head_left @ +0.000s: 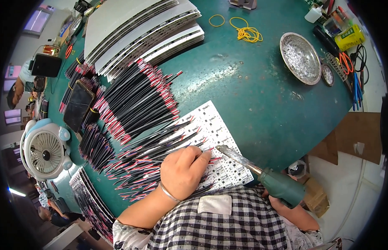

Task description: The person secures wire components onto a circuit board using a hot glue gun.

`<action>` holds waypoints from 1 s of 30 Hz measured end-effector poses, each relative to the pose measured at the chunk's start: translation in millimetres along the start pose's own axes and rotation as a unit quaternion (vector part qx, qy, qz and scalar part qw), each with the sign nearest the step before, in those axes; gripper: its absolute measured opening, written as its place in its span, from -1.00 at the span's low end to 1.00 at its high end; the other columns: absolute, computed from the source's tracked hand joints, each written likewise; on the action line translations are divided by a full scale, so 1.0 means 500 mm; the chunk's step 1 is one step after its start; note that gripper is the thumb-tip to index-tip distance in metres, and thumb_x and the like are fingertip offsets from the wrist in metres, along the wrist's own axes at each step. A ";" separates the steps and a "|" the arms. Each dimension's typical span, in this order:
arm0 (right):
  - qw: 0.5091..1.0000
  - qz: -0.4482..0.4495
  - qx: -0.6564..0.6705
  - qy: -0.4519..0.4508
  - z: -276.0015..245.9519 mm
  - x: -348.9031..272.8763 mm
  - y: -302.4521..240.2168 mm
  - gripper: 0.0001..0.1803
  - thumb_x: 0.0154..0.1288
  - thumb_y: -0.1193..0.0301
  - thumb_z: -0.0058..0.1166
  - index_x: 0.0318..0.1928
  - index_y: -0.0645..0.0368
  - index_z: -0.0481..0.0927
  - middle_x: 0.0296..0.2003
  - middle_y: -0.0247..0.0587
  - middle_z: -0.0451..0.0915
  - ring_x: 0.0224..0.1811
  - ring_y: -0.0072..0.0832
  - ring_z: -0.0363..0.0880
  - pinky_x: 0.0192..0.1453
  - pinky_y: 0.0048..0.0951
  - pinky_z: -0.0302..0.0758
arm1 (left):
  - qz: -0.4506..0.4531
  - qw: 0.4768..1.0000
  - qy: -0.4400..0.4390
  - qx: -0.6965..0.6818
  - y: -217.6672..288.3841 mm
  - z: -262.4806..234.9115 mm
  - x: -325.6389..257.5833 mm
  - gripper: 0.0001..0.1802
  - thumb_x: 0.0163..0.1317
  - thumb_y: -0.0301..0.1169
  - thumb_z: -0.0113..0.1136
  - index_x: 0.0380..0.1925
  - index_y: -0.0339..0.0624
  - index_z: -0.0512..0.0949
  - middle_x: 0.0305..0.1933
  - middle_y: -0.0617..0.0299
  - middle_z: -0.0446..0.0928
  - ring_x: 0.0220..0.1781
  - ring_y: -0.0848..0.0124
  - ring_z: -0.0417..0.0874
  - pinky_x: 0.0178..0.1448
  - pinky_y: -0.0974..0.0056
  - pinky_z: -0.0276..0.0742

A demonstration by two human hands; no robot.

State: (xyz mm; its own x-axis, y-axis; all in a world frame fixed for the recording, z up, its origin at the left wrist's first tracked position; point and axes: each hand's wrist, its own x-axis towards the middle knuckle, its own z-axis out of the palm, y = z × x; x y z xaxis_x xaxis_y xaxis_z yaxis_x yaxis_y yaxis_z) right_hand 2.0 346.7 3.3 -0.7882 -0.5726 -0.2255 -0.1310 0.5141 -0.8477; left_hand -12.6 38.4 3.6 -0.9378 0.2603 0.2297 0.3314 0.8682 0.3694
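My left hand (182, 171) is closed over a white circuit board panel (214, 125), pinching a black wire with red and white ends (217, 158) between thumb and forefinger. Many similar wires (139, 171) fan out to the left from the panel. My right hand (281, 205), partly hidden, grips a soldering iron (281, 187) with a green handle. Its tip (222, 148) points left, over the panel and just beyond my left fingertips. Whether the tip touches the board I cannot tell.
Black wires (139, 100) lie behind the panel, with stacked white panels (135, 31) farther back. A metal bowl of silvery bits (301, 58) and yellow rubber bands (248, 34) are on the green table (264, 104). At left stand a phone (79, 106) and a fan (46, 152).
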 end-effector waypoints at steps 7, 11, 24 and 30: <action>0.999 -0.044 0.000 0.011 -0.007 0.031 -0.022 -0.77 0.22 0.40 0.12 -0.12 0.21 0.58 -0.38 -0.32 0.62 -0.34 -0.45 0.61 -0.05 -0.38 0.45 | -0.019 1.000 -0.013 -0.017 0.002 -0.001 -0.002 -0.80 -0.01 -0.46 0.21 -0.31 -0.17 0.62 -0.42 0.26 0.43 -0.45 0.35 0.52 -0.44 0.28 0.44; 0.997 -0.054 -0.020 0.043 0.002 0.021 -0.008 -0.69 0.08 0.43 0.19 -0.12 0.19 0.61 -0.24 -0.21 0.62 -0.14 -0.31 0.59 0.05 -0.33 0.45 | -0.035 0.999 -0.016 -0.019 0.003 0.001 -0.007 -0.60 -0.28 -0.54 0.34 -0.29 -0.09 0.63 -0.38 0.28 0.48 -0.42 0.31 0.55 -0.39 0.27 0.47; 0.998 -0.040 -0.019 0.041 0.002 0.017 -0.023 -0.79 0.28 0.43 0.04 -0.12 0.24 0.57 -0.36 -0.26 0.62 -0.38 -0.43 0.62 -0.10 -0.40 0.48 | -0.045 0.999 -0.024 -0.015 0.004 0.002 -0.006 -0.61 -0.28 -0.52 0.35 -0.29 -0.08 0.63 -0.40 0.27 0.47 -0.43 0.30 0.55 -0.40 0.26 0.47; 0.999 0.049 -0.005 0.008 0.003 -0.004 -0.008 -0.62 -0.07 0.48 0.25 -0.13 0.14 0.64 -0.13 -0.14 0.63 -0.04 -0.21 0.59 0.05 -0.32 0.52 | -0.047 0.998 -0.022 -0.018 0.004 0.002 -0.006 -0.61 -0.29 -0.51 0.36 -0.30 -0.07 0.64 -0.40 0.28 0.47 -0.43 0.31 0.55 -0.42 0.26 0.47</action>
State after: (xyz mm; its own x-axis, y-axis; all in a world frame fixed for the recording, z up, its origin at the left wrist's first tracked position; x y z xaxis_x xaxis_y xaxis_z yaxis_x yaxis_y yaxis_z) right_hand 4.9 344.7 6.6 -0.8074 -0.5084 -0.2996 -0.0581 0.5738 -0.8170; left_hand -9.3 39.6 2.9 -0.9685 0.1972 0.1522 0.2440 0.8738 0.4207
